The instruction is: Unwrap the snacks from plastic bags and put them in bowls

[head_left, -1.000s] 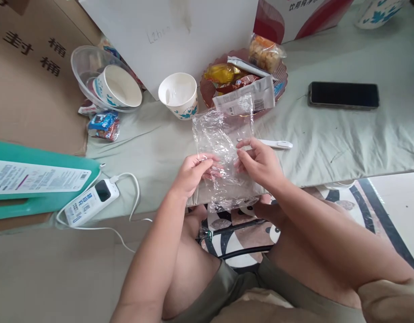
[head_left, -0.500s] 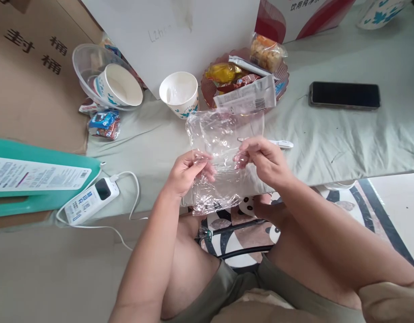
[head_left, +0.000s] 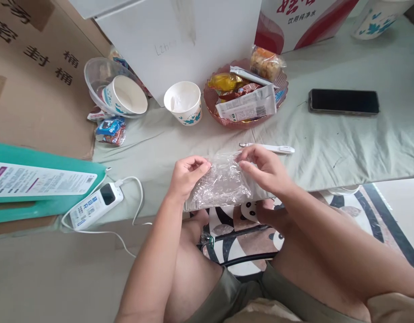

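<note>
A crinkled clear plastic bag [head_left: 222, 181] lies between my hands at the near edge of the cloth-covered surface, doubled over along its upper side. My left hand [head_left: 188, 175] pinches its upper left corner between thumb and fingers. At the upper right, my right hand [head_left: 264, 168] has thumb and fingertips closed on the bag's edge. Just beyond my right hand, a white utility knife [head_left: 269, 148] rests on the cloth with its tip pointing left. A paper cup [head_left: 183, 103] with a blue leaf pattern stands further back.
Behind the knife sits a reddish glass bowl [head_left: 213, 110] of packaged snacks. To the right lies a black phone [head_left: 343, 102]. At left are a white power bank [head_left: 96, 206] with a cable, a green container [head_left: 41, 179] and a plastic bowl [head_left: 92, 74]. Boxes [head_left: 210, 49] line the back.
The plastic bag was spread out towards the snack bowl; now its far part is folded down towards me, and the bag looks smaller. My fingers have closed on its upper edge.
</note>
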### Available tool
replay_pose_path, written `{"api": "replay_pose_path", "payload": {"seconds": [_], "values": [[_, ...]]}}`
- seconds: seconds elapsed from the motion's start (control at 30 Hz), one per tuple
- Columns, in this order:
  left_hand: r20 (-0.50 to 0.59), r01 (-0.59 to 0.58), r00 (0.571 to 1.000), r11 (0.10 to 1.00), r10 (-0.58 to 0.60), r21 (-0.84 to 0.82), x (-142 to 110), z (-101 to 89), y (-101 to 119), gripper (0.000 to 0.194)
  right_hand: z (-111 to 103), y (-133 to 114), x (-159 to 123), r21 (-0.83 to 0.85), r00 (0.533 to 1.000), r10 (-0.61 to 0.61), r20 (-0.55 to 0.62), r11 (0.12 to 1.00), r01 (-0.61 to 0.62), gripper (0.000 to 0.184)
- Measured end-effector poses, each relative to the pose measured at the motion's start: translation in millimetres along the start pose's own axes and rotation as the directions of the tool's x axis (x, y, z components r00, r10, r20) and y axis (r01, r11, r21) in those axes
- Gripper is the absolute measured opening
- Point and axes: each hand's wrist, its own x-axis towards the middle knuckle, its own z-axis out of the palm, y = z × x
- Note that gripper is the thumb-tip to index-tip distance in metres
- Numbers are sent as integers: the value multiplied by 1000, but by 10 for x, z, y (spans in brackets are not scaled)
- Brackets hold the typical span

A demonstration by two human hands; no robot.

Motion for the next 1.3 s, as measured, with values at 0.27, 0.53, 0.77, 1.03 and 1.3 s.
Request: {"api": "replay_pose_path", "payload": {"seconds": [0.27, 0.53, 0.77, 1.03, 1.3], "values": [[-32, 21, 999, 910, -38, -414, -44, 15, 170, 57, 91, -10, 29, 251, 915, 339, 219, 887, -388, 29], [124, 364, 928, 925, -351, -105, -47, 24, 124, 37, 145, -9, 27, 247, 912, 399, 92, 879, -409, 31], [147, 313, 947, 921, -285, -232, -60, -41, 220, 26, 73, -56, 41, 477, 935, 347, 77, 811, -340, 21], [167, 229, 965, 957, -200, -177, 0, -31, 152, 33, 58, -73, 68, 463, 894, 445, 42, 785, -412, 33], [-504, -231, 802, 945, 320, 233, 90, 12, -37, 29, 90, -16, 74, 397, 902, 415, -118, 852, -341, 26]]}}
